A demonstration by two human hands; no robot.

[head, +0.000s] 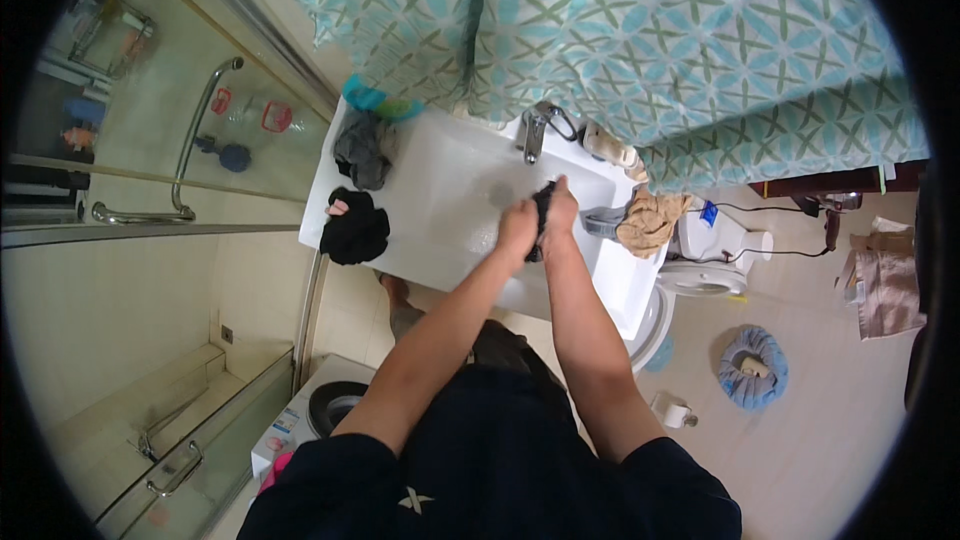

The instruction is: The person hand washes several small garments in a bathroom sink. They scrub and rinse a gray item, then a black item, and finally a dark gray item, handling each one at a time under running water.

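Observation:
Both my left hand (519,229) and my right hand (560,211) grip a wet-looking black cloth (541,221) over the basin of a white sink (442,221). The cloth is bunched between my fists, and its kind cannot be told. Just beyond my hands stands a chrome faucet (534,136). On the sink's left side lie a crumpled grey cloth (364,150) and a black cloth (356,229) with a small pink patch. A crumpled tan cloth (652,223) rests on the right rim, beside a translucent grey item (601,223).
A patterned curtain (675,37) hangs behind the faucet. Glass shower panels with a chrome handle (196,135) stand at left. A washing machine (289,420) is at lower left. On the right are a toilet (705,277), a toilet roll (677,415) and a dangling dark cord.

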